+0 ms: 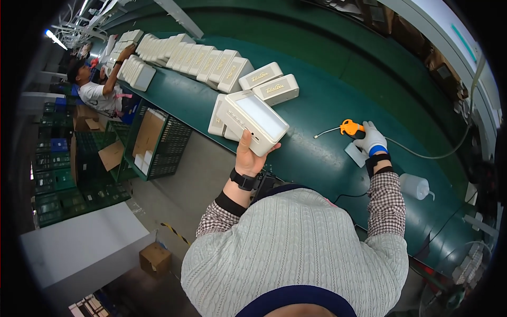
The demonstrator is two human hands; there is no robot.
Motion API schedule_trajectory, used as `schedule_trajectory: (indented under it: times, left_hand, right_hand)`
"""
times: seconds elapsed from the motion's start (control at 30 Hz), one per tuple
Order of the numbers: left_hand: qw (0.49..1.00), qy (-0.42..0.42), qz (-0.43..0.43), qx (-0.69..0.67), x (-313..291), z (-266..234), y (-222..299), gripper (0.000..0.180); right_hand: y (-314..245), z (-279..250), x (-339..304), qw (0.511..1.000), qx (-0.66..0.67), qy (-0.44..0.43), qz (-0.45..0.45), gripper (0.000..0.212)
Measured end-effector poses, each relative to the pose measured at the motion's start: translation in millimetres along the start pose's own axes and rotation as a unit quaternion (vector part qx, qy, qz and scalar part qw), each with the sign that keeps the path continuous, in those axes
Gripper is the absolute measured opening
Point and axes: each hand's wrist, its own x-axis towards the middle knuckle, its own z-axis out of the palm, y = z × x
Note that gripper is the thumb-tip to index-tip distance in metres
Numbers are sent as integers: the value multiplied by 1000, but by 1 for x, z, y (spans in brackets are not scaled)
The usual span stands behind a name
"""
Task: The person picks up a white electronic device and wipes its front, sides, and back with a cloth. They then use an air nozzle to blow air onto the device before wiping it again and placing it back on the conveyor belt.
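My bare left hand (250, 158) grips a cream rectangular case (240, 116), thumb on its near side, tilted above the table's near edge. A pale, smooth panel fills the case's upward face, and small ports or buttons line one side. Another cream case (216, 119) shows partly behind it. At the right, my white-gloved right hand (372, 138) is closed around the dark handle of an orange air blow gun (349, 127). The gun's thin nozzle points left. Below that hand lies a pale blue-grey flat pad (356, 155), partly covered by it.
Two cream cases (275, 90) with gold lettering lie beyond, ahead of a long row of cases (203, 63). A hose (438, 157) trails right. A squeeze bottle (414, 186) lies near my right forearm. Green crates (169, 148) stand left. A co-worker (100, 95) reaches over the far-left cases.
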Motion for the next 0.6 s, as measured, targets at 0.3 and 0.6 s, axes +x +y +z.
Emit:
schedule_trajectory:
  times: [0.3,0.6]
  left_hand:
    - [997,-28,33,-62,-6,-10,-2,78]
    - [998,-18,60,13,-4,-40,6,81]
  right_hand:
    - [-11,-14,-7,998,-24,-47,-22,76]
    - [-47,-56,-47,958,58,194,-203,52]
